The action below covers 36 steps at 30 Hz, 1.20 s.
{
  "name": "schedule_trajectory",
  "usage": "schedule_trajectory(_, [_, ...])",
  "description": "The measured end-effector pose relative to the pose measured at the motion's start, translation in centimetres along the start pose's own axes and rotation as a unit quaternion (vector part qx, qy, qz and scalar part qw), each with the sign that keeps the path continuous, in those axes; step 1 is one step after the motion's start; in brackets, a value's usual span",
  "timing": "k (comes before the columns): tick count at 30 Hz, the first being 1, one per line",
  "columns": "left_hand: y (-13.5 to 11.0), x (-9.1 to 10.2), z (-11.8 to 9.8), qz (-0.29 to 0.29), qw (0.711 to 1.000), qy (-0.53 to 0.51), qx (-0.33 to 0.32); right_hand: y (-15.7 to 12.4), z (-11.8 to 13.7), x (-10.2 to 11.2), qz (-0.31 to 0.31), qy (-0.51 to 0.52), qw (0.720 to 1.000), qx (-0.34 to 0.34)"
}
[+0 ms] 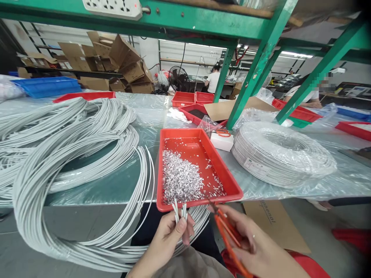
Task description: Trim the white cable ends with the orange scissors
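My left hand (171,233) pinches the ends of several white cables (179,210), which stick up just below the front edge of a red tray (228,175). That tray holds a heap of small silvery cut pieces (181,179). My right hand (249,239) grips orange-handled scissors (227,233), blades pointing up and left toward the cable ends, a short gap apart. The cables loop away to the left into large white coils (69,154) lying on the plastic-covered table.
A tightly wound white cable spool (281,152) lies right of the tray. Behind are more red trays (189,98), a second pair of orange scissors (222,133), a green frame post (252,73), a blue bin (46,85), cardboard boxes and people at far benches.
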<state>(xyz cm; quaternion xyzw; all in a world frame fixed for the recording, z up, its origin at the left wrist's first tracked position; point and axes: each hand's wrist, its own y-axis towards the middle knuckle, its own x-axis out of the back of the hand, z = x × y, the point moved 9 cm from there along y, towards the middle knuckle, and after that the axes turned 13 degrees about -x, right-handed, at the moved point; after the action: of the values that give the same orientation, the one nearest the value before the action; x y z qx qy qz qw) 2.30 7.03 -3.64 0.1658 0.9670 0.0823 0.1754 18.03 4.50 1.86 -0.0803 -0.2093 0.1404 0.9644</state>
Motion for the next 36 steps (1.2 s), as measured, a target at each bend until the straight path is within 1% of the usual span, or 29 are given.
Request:
schedule_trajectory(2, [0.2,0.6,0.1,-0.04,0.999,0.01,0.003,-0.5,-0.6,-1.3,0.037,-0.077,0.996,-0.027])
schedule_trajectory(4, [0.2,0.8,0.4,-0.065,0.998,0.017,0.016,-0.8,-0.6,-1.8,0.054,-0.127,0.99,-0.037])
schedule_trajectory(11, [0.1,0.6,0.7,-0.083,0.996,0.014,0.037,-1.0,0.3,-1.7,0.048,-0.169,0.983,-0.045])
schedule_trajectory(14, [0.0,0.7,0.4,-0.096,0.994,0.038,0.04,-0.8,0.8,-1.9,0.051,-0.199,0.978,-0.043])
schedule_trajectory(17, [0.0,0.7,-0.3,-0.088,0.993,0.073,0.021,-0.7,1.1,-1.9,0.059,-0.211,0.976,-0.021])
schedule_trajectory(23, [-0.2,0.6,-1.0,-0.085,0.992,0.096,0.007,-0.7,0.8,-1.4,0.047,-0.161,0.986,0.014])
schedule_trajectory(28, [0.0,0.3,-1.3,-0.068,0.991,0.119,-0.001,-0.8,0.8,-2.1,0.073,-0.203,0.977,-0.002])
schedule_trajectory(31, [0.0,0.2,-1.5,-0.065,0.991,0.118,-0.002,-0.9,0.8,-2.1,0.074,-0.215,0.974,-0.01])
schedule_trajectory(34, [-0.1,0.1,-1.3,-0.06,0.993,0.096,0.02,-1.0,0.5,-2.0,0.078,-0.228,0.97,-0.02])
schedule_trajectory(36, [-0.2,-0.2,-1.2,-0.039,0.996,0.064,0.038,-1.0,0.5,-2.0,0.083,-0.239,0.967,-0.021])
